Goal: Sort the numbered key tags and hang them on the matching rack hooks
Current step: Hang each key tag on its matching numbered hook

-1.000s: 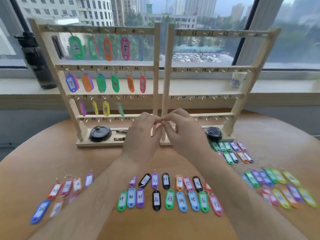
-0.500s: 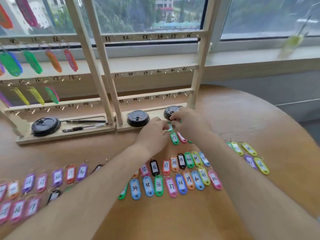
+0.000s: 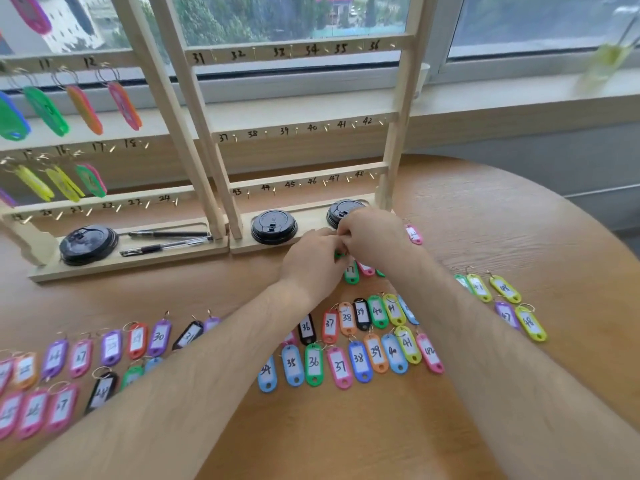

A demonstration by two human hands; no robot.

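Most tags (image 3: 341, 367) lie unhung on the worktop (image 3: 346, 434); right rack (image 3: 304, 128) bare. Mid-frame, left hand (image 3: 311, 263) and right hand (image 3: 375, 237) grips both pinch one green tag (image 3: 351, 273).

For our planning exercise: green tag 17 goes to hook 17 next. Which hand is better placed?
Probably left. The left hand and right hand meet at the green tag, but hook 17 lies far left, so the right hand would have to cross over.
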